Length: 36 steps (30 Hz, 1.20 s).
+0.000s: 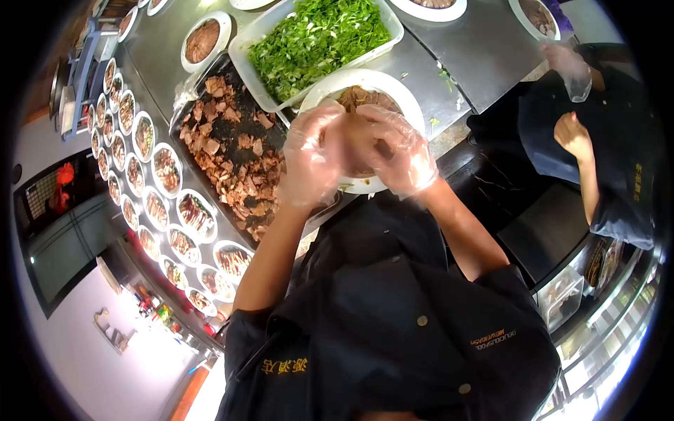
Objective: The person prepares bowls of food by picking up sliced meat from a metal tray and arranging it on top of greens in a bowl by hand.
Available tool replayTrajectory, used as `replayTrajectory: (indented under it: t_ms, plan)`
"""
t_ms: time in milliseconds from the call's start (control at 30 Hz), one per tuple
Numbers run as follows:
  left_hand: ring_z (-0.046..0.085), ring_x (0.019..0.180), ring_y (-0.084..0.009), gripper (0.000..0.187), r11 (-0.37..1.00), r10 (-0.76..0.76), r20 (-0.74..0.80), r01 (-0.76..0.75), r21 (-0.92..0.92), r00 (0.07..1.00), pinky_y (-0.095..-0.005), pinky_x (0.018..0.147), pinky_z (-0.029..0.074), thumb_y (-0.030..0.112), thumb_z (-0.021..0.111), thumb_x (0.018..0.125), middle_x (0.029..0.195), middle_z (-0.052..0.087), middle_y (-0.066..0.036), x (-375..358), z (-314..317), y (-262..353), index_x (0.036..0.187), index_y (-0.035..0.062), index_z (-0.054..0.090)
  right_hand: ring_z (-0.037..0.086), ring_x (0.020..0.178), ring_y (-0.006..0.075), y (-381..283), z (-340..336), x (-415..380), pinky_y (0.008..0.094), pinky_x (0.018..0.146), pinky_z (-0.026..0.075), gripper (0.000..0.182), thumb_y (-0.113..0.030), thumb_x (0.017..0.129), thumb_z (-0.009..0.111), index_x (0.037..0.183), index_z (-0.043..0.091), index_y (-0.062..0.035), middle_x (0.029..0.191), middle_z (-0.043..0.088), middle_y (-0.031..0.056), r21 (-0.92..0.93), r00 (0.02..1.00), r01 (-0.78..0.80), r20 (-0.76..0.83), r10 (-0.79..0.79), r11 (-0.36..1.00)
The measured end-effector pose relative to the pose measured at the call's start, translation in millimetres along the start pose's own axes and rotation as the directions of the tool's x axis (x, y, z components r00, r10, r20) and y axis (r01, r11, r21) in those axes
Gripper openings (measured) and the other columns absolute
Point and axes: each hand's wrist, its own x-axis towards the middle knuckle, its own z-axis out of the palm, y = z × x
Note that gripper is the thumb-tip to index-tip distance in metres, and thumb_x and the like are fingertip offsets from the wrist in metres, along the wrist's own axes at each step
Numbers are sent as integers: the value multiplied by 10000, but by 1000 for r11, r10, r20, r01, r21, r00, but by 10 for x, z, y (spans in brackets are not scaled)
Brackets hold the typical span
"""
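Note:
Both of my hands wear clear plastic gloves and meet over a white plate point(413, 98) at the counter's near edge. My left hand point(314, 151) curves around the left side of sliced brown meat point(372, 100), and my right hand point(399, 149) curves around its right side. Blur and the gloves hide what lies between my palms. Behind the plate, a clear tub point(395, 31) holds chopped greens point(316, 42). To the left, a black tray point(235, 88) holds scattered pieces of brown meat point(225, 151).
Many filled white plates point(167, 170) stand in rows at the left. More plates of meat point(203, 41) sit along the steel counter point(435, 84). At the right stands a co-worker point(590, 133) in dark clothing, one gloved hand near another plate point(537, 17).

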Motion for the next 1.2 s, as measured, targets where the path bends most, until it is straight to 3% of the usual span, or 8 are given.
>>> replayTrajectory:
  t_ms: [133,167,200,467,567,867,1000,1200]
  plan:
    - [691,1291,-292,351,953,-266,-105,278,119,958,-390,1127,560,-113,603,1012,1387,705,-197,-81,118,-109,1316,26,711,670,1305,431,-64,78,102,514,1119,540,423,-165,943,801,1336,681,-62,1453,679,205,-84,996,-22,-91,15,996]
    - [699,1286,-298,313,984,-175,-121,170,-51,977,-407,1135,555,-73,588,1055,1385,717,-201,-37,249,-142,1318,41,714,645,1321,444,-105,141,176,540,1149,502,370,-169,961,757,1308,698,-56,1407,694,203,-91,994,-34,-106,24,995]
    - [700,1270,-283,319,981,-92,-143,114,156,985,-403,1135,546,-56,558,1076,1371,729,-183,-126,317,-98,1351,15,705,645,1321,444,-41,180,189,540,1149,502,370,-169,961,757,1308,698,-56,1407,694,203,-86,995,-23,-103,14,996]
    - [656,1309,-282,390,749,-633,-354,429,-506,688,-403,1193,481,91,448,1120,1390,703,-208,4,749,214,1426,-34,654,674,1241,422,129,312,256,520,1104,514,191,-154,1017,665,1174,751,-89,1254,747,177,74,998,-41,-42,44,996]
    - [646,1305,-393,393,876,-470,-528,449,-177,708,-463,1175,477,178,475,1128,1396,678,-243,-178,891,-134,1434,-15,630,675,1197,462,90,278,420,510,1082,522,397,-333,1093,621,1349,698,-41,1300,725,256,96,915,-398,116,387,912]
    - [630,1318,-452,408,880,-463,-491,447,-160,738,-491,1175,471,245,504,1126,1393,674,-284,-74,712,6,1424,2,642,654,1227,505,196,231,614,556,1109,494,428,-321,1112,528,1372,706,-31,1332,714,272,-195,927,-75,348,140,978]
    - [643,1293,-463,382,887,-408,-519,461,-29,751,-493,1140,503,233,517,1120,1389,685,-273,-72,696,95,1376,-1,679,620,1302,491,172,113,789,535,1129,472,447,-344,1118,525,1395,692,-35,1348,703,276,-122,834,-242,481,271,963]
    - [699,1072,-470,442,765,-564,-284,620,175,776,-549,980,537,384,485,1134,1098,749,-271,27,601,-21,1177,17,728,635,1250,511,285,92,758,530,1108,484,434,-355,1125,508,1337,714,-36,1343,703,267,-80,858,-138,488,160,987]
